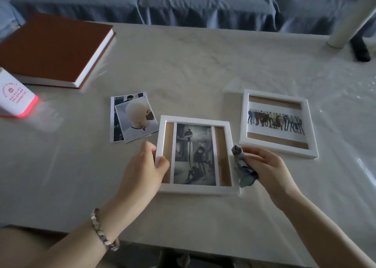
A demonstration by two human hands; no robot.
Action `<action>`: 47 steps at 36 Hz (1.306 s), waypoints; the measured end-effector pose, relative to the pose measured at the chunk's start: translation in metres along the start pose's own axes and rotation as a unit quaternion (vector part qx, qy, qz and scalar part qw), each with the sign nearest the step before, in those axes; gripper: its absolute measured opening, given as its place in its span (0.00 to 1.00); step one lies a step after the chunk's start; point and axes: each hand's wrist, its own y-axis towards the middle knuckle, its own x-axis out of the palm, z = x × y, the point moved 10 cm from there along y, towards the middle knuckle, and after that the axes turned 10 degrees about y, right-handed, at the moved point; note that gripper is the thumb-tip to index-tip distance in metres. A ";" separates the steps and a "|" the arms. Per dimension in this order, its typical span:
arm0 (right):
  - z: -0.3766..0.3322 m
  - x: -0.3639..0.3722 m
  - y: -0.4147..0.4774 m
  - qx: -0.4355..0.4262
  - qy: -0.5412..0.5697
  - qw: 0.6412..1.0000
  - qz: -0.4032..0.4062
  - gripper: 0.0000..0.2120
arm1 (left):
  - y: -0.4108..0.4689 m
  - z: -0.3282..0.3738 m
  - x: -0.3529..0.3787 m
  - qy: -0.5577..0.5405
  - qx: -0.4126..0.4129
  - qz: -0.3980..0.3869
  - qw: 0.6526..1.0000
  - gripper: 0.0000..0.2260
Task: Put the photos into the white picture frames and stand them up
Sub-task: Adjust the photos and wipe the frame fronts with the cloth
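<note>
A white picture frame lies flat in front of me with a black-and-white photo inside it. My left hand grips the frame's left edge, thumb on top. My right hand holds a crumpled grey-blue cloth against the frame's right edge. A second white frame lies flat to the right, holding a colour photo of a row of people. Two loose photos lie overlapped to the left of the near frame.
A brown hardcover book lies at the far left. A white and red box sits at the left edge. A white cylinder and a dark object stand far right. A blue-covered sofa runs behind the table.
</note>
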 end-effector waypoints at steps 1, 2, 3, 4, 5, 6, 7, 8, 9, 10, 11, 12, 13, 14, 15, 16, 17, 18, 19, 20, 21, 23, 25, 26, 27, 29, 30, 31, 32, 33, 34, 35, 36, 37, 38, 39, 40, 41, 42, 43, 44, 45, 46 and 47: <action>-0.002 -0.001 -0.001 -0.003 0.011 1.000 -0.001 0.10 | 0.002 0.003 -0.004 -0.012 0.001 0.017 1.000 0.07; -0.004 -0.002 -0.001 -0.006 0.027 1.000 -0.007 0.09 | 0.005 0.005 -0.008 -0.026 0.001 0.035 0.999 0.06; -0.007 -0.002 -0.002 -0.008 0.040 0.999 -0.011 0.09 | 0.009 0.008 -0.012 -0.038 -0.001 0.051 0.998 0.06; -0.010 -0.003 -0.003 -0.010 0.049 0.999 -0.013 0.10 | 0.015 0.010 -0.014 -0.051 -0.004 0.063 0.997 0.05; -0.013 -0.005 -0.004 -0.012 0.054 0.998 -0.012 0.11 | 0.022 0.012 -0.016 -0.062 -0.006 0.073 0.995 0.05; -0.015 -0.007 -0.004 -0.014 0.057 0.998 -0.010 0.11 | 0.029 0.014 -0.016 -0.073 -0.008 0.080 0.994 0.06; -0.018 -0.010 -0.004 -0.016 0.058 0.998 -0.008 0.11 | 0.038 0.016 -0.015 -0.084 -0.010 0.086 0.993 0.08; -0.021 -0.013 -0.004 -0.020 0.057 0.998 -0.005 0.11 | 0.047 0.018 -0.014 -0.093 -0.013 0.093 0.991 0.09; -0.023 -0.015 -0.004 -0.023 0.056 0.998 -0.002 0.11 | 0.056 0.022 -0.015 -0.101 -0.014 0.105 0.989 0.09; -0.025 -0.018 -0.004 -0.026 0.058 0.998 0.003 0.11 | 0.067 0.026 -0.015 -0.106 -0.016 0.116 0.987 0.09; -0.026 -0.022 -0.005 -0.029 0.059 0.998 0.010 0.11 | 0.078 0.031 -0.015 -0.105 -0.020 0.120 0.987 0.09; -0.028 -0.026 -0.005 -0.033 0.055 0.998 0.019 0.10 | 0.089 0.035 -0.014 -0.098 -0.025 0.117 0.988 0.10; -0.029 -0.029 -0.005 -0.040 0.047 0.998 0.026 0.10 | 0.100 0.039 -0.011 -0.083 -0.027 0.108 0.990 0.11; -0.030 -0.033 -0.007 -0.048 0.035 0.998 0.031 0.11 | 0.113 0.040 -0.007 -0.063 -0.029 0.096 0.993 0.11; -0.032 -0.037 -0.008 -0.056 0.022 0.998 0.035 0.12 | 0.122 0.040 -0.004 -0.043 -0.030 0.083 0.995 0.12; -0.033 -0.041 -0.010 -0.063 0.011 0.997 0.038 0.14 | 0.131 0.039 -0.001 -0.018 -0.032 0.070 0.997 0.12; -0.033 -0.046 -0.011 -0.067 0.002 0.997 0.044 0.14 | 0.137 0.040 0.001 0.011 -0.030 0.058 0.998 0.12; -0.033 -0.052 -0.013 -0.069 -0.002 0.996 0.050 0.13 | 0.141 0.043 0.002 0.043 -0.023 0.051 0.998 0.12; -0.032 -0.058 -0.013 -0.071 -0.005 0.996 0.058 0.12 | 0.142 0.049 0.003 0.080 -0.013 0.048 0.996 0.12; -0.032 -0.064 -0.015 -0.074 -0.012 0.995 0.067 0.11 | 0.141 0.058 0.003 0.120 0.000 0.052 0.991 0.13; -0.032 -0.070 -0.016 -0.077 -0.021 0.994 0.076 0.11 | 0.137 0.069 0.003 0.147 0.018 0.060 0.987 0.14; -0.035 -0.081 -0.018 -0.088 -0.032 0.992 0.089 0.11 | 0.122 0.100 0.006 0.144 0.075 0.070 0.984 0.15; -0.038 -0.091 -0.021 -0.097 -0.029 0.990 0.096 0.12 | 0.100 0.133 0.018 0.100 0.145 0.043 0.983 0.13; -0.040 -0.096 -0.023 -0.100 -0.028 0.990 0.099 0.11 | 0.089 0.148 0.029 0.084 0.173 0.018 0.981 0.12; -0.042 -0.101 -0.024 -0.103 -0.030 0.989 0.103 0.11 | 0.080 0.162 0.041 0.078 0.190 -0.013 0.979 0.11; -0.044 -0.111 -0.026 -0.109 -0.040 0.987 0.113 0.11 | 0.065 0.186 0.064 0.093 0.208 -0.064 0.972 0.10; -0.045 -0.116 -0.028 -0.112 -0.041 0.986 0.118 0.12 | 0.060 0.196 0.073 0.108 0.212 -0.075 0.968 0.10; -0.045 -0.120 -0.030 -0.114 -0.038 0.985 0.122 0.12 | 0.057 0.204 0.081 0.127 0.213 -0.082 0.965 0.10; -0.045 -0.124 -0.032 -0.117 -0.035 0.985 0.122 0.12 | 0.054 0.211 0.087 0.143 0.212 -0.084 0.963 0.10; -0.045 -0.126 -0.033 -0.121 -0.034 0.985 0.120 0.12 | 0.053 0.216 0.092 0.156 0.211 -0.085 0.961 0.10; -0.044 -0.129 -0.034 -0.124 -0.035 0.985 0.117 0.12 | 0.052 0.220 0.096 0.164 0.210 -0.084 0.960 0.09; -0.043 -0.131 -0.036 -0.127 -0.037 0.985 0.115 0.12 | 0.053 0.221 0.099 0.166 0.208 -0.082 0.960 0.07; -0.041 -0.133 -0.037 -0.128 -0.040 0.984 0.113 0.12 | 0.054 0.221 0.100 0.161 0.203 -0.080 0.962 0.06; -0.040 -0.136 -0.037 -0.129 -0.043 0.984 0.113 0.12 | 0.055 0.218 0.101 0.151 0.196 -0.079 0.966 0.06; -0.039 -0.138 -0.038 -0.129 -0.047 0.984 0.114 0.12 | 0.055 0.215 0.101 0.138 0.188 -0.080 0.969 0.06; -0.037 -0.140 -0.038 -0.129 -0.051 0.984 0.116 0.12 | 0.055 0.211 0.100 0.125 0.181 -0.081 0.972 0.08; -0.034 -0.142 -0.037 -0.129 -0.054 0.983 0.118 0.12 | 0.054 0.208 0.099 0.113 0.176 -0.083 0.974 0.08; -0.032 -0.144 -0.036 -0.130 -0.056 0.983 0.120 0.12 | 0.051 0.206 0.097 0.104 0.172 -0.086 0.976 0.09; -0.029 -0.145 -0.034 -0.131 -0.057 0.982 0.120 0.12 | 0.047 0.203 0.095 0.101 0.168 -0.090 0.976 0.09; -0.026 -0.147 -0.032 -0.132 -0.057 0.982 0.121 0.12 | 0.043 0.199 0.094 0.100 0.165 -0.096 0.977 0.09; -0.024 -0.148 -0.030 -0.135 -0.059 0.981 0.123 0.11 | 0.037 0.193 0.093 0.096 0.163 -0.104 0.977 0.10; -0.024 -0.149 -0.030 -0.139 -0.062 0.980 0.125 0.11 | 0.030 0.188 0.093 0.088 0.165 -0.112 0.976 0.11; -0.023 -0.149 -0.029 -0.144 -0.067 0.979 0.126 0.11 | 0.022 0.183 0.092 0.078 0.169 -0.120 0.975 0.12; -0.024 -0.148 -0.030 -0.149 -0.071 0.978 0.126 0.11 | 0.013 0.177 0.091 0.072 0.175 -0.128 0.974 0.14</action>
